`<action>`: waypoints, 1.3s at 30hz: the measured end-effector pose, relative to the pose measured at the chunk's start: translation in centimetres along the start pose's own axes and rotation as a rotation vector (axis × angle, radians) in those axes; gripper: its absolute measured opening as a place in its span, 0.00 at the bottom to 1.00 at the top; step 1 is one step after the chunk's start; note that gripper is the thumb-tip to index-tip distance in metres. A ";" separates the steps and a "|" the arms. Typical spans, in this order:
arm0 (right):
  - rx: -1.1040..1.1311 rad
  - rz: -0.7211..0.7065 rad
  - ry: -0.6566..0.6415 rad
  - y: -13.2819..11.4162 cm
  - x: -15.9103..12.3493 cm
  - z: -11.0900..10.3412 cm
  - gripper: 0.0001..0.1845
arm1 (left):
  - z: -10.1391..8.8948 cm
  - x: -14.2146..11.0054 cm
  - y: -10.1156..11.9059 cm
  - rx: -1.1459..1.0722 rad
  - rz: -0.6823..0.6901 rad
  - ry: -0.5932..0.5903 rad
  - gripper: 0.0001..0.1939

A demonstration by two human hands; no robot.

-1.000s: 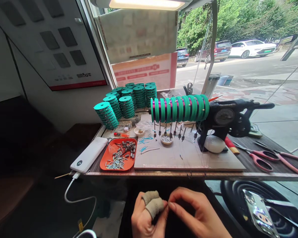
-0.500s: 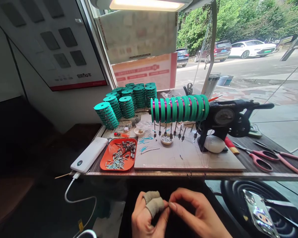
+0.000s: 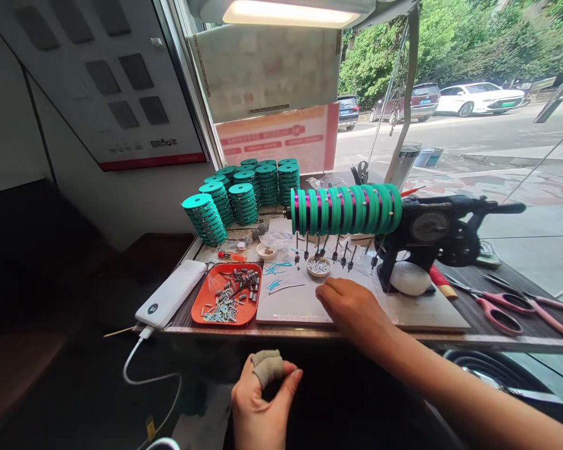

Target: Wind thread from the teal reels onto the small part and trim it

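Note:
My left hand (image 3: 263, 400) is below the table edge, thumb and forefinger pinched together. Beige cloth finger covers (image 3: 268, 367) wrap two of its fingers. Whatever is in the pinch is too small to make out. My right hand (image 3: 354, 309) reaches over the pale board (image 3: 286, 309), its fingers curled together and pointing down. Its fingertips are partly hidden, just below a small round dish (image 3: 318, 267) of tiny whitish pieces. Above hangs a row of green spools (image 3: 347, 209) wound with purple and dark line, with small dark weights (image 3: 343, 261) dangling beneath.
An orange tray (image 3: 201, 303) of small metal parts stands left of the board, beside a white power bank (image 3: 171, 294). Stacked green spools (image 3: 204, 219) fill the back left. A black hand-cranked winder (image 3: 429, 228) stands right, near pink-handled scissors (image 3: 502, 319).
My right hand has left my left hand and moved up and forward onto the board by the small dish. My left hand has shifted slightly left, still pinching. The view has shifted a little.

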State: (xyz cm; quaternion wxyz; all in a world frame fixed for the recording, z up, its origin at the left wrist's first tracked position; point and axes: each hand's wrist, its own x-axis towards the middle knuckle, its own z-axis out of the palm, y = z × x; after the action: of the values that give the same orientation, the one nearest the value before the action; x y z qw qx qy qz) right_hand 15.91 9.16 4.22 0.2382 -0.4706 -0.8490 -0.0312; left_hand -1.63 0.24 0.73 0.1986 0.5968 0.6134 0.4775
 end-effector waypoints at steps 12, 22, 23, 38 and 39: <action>0.201 -0.183 0.081 -3.4 -3.9 -1.2 0.14 | 0.0 0.8 1.5 -0.134 0.239 0.123 0.04; 0.662 0.074 -0.075 -4.9 -5.7 -1.5 0.11 | 0.2 -0.3 1.1 -0.148 0.279 0.010 0.04; 0.721 0.134 -0.089 -4.9 -5.8 -1.5 0.10 | 0.3 -0.4 0.9 -0.162 0.254 0.007 0.04; 0.948 0.538 -0.299 -5.9 -6.1 -1.2 0.09 | 1.3 -1.9 -0.6 -0.208 0.195 0.042 0.04; 0.946 0.542 -0.302 -5.9 -6.0 -1.2 0.09 | 1.3 -2.0 -0.7 -0.204 0.196 0.046 0.04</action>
State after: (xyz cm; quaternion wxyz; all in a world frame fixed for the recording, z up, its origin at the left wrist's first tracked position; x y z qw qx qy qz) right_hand 14.24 0.84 3.63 0.2985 -0.5131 -0.6438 0.4828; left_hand -0.56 -0.99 -1.09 0.1965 0.6193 0.5050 0.5682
